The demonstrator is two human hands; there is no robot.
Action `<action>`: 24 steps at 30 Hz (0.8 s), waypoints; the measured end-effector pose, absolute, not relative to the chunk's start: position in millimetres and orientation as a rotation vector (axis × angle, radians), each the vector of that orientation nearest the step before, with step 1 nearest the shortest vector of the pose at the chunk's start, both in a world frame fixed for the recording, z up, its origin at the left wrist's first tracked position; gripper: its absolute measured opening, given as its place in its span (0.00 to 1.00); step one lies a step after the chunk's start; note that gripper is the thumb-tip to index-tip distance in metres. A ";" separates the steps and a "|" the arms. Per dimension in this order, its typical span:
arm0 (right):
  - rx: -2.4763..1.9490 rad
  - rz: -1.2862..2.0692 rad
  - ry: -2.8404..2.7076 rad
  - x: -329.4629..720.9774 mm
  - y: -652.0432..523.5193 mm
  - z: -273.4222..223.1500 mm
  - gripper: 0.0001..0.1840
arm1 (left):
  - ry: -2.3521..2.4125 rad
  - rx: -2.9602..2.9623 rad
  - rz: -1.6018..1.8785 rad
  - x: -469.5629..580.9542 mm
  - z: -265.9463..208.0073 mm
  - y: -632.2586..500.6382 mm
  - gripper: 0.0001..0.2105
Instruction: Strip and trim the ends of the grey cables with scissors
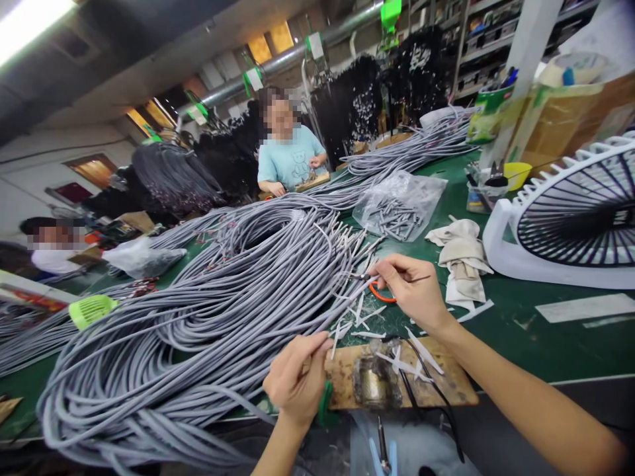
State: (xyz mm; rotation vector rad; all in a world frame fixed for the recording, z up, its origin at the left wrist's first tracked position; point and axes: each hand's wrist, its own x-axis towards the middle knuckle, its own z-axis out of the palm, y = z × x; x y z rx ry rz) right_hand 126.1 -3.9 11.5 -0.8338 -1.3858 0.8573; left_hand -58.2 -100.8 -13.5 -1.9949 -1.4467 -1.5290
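A clear plastic bag [399,210] on the green table [516,350] holds short gray tubes. A green can [483,119] has pens in it, and a clear cup [481,196] near it contains hand tools. A cardboard box [555,119] has a roll of tape at its top. Another plastic bag [143,256] lies at the far left; its contents are unclear. Near it is a light green basket [92,311].

The right hand [409,291] has its grip pinched, thumb against fingers, on the end of a gray cable [354,303]. The cable runs from these fingertips back to the big coiled bundle [198,324] on the left. The left hand [297,377] is curled beside the bundle, fingertips drawn together; whether its grip has anything in it, I cannot tell.

An orange loop [381,293] lies just under the right hand. White strips [360,317] are scattered between the hands, with more on the wooden board [342,380] in front of the person, beside a round metal block [374,387] and black cords [449,413]. A crumpled cloth [461,258] and a white fan [501,238] stand to the right. Across the table sits a person in a light blue shirt [292,158].
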 end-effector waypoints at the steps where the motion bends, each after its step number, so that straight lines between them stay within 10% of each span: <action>1: -0.834 0.857 -1.390 126.3 -4.3 11.9 0.14 | -1.455 -1.935 -1.580 -54.4 -10.1 -102.0 0.12; 24: -0.824 0.823 -1.434 125.7 -12.8 15.4 0.14 | -2.098 -2.439 -0.990 -77.1 5.1 -86.7 0.13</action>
